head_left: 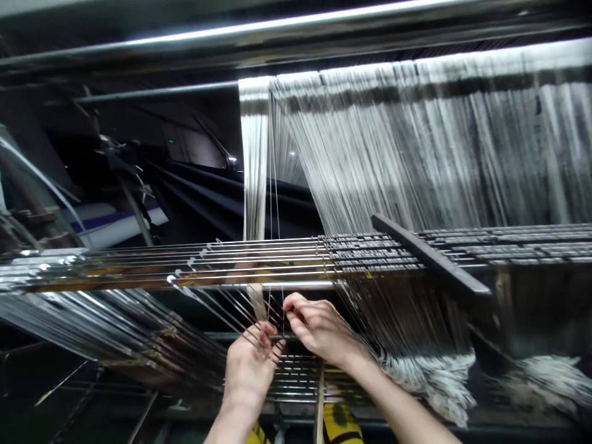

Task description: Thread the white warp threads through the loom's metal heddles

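Observation:
Just below the bars of a loom, both my hands work close together. My left hand (252,367) is closed, its fingertips among several thin metal heddles (235,314) that slant down from the bars. Whether a small tool is also between those fingers I cannot make out. My right hand (319,324), right beside it, pinches at a fine warp thread (276,197) that hangs down from above. Behind my left fingers, a flat bundle of pale warp threads (254,166) comes down through the bars, its lower end gathered.
A wide sheet of pale threads (416,142) hangs at the right, ending in knotted tufts (430,382). A dark flat bar (430,256) lies across the heddle rods (287,251). More heddles (134,327) crowd the left. A metal roller (296,34) spans the top.

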Available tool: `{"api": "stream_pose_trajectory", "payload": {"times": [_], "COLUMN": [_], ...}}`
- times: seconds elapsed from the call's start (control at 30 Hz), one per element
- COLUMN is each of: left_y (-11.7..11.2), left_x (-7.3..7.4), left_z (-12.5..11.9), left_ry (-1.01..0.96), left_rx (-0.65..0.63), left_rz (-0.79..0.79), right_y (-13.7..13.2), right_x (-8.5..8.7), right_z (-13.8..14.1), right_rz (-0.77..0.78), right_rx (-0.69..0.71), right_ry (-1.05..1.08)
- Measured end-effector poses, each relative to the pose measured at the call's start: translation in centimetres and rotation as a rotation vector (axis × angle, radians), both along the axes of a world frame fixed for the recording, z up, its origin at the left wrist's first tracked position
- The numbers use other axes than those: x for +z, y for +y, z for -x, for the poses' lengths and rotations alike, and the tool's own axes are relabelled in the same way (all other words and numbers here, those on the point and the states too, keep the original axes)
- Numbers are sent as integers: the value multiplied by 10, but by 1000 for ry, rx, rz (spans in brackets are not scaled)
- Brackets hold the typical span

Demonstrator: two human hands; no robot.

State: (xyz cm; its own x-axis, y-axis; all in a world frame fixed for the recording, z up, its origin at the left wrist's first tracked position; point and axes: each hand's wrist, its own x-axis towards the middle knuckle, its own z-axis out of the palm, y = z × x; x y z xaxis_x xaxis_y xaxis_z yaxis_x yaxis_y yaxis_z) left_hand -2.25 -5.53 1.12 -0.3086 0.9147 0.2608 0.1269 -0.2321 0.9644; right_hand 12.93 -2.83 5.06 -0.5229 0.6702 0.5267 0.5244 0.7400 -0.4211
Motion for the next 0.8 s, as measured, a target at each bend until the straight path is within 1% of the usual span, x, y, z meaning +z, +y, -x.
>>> {"api": "stream_pose_trajectory", "payload": {"times": [0.03,0.07,0.13,0.2,0.23,0.3,0.37,0.43,0.53,0.6,0.67,0.73,0.77,0.8], "left_y": [-1,-2,-3,-3,-2,-2,-4,-7,-13,-16,-16,-13,-11,-8], "left_x": [-1,-1,1,3,4,4,3,3,6,8,9,8,6,4], "left_z": [0,0,-2,-6,-8,-12,-13,-13,-13,-13,-11,-7,-5,-3], "left_ry": [11,-22,-155,-268,-289,-265,-192,-117,-70,-148,-334,-500,-522,-493], "left_rx": [10,-3,-23,-13,-5,-23,-75,-111,-112,-129,-130,-66,-24,2], "left_rz": [11,39,80,57,31,-8,-14,-8,1,-2,-35,-82,-91,-81], "right_y": [-2,-3,-4,-3,-2,1,3,3,2,2,3,3,3,2], "right_x": [-1,-1,-1,0,1,3,5,5,3,1,-1,-2,-1,-1], "right_z": [-2,-5,-7,-5,-3,1,4,5,5,4,2,-1,-3,-5], "right_rz": [-10,-12,-11,-30,-49,-90,-108,-90,-20,-9,-12,30,69,100], "right_rx": [35,60,72,52,45,47,60,55,38,62,120,142,133,112], "right_ry": [25,52,82,43,4,-59,-79,-68,-66,-53,-11,51,81,114]}}
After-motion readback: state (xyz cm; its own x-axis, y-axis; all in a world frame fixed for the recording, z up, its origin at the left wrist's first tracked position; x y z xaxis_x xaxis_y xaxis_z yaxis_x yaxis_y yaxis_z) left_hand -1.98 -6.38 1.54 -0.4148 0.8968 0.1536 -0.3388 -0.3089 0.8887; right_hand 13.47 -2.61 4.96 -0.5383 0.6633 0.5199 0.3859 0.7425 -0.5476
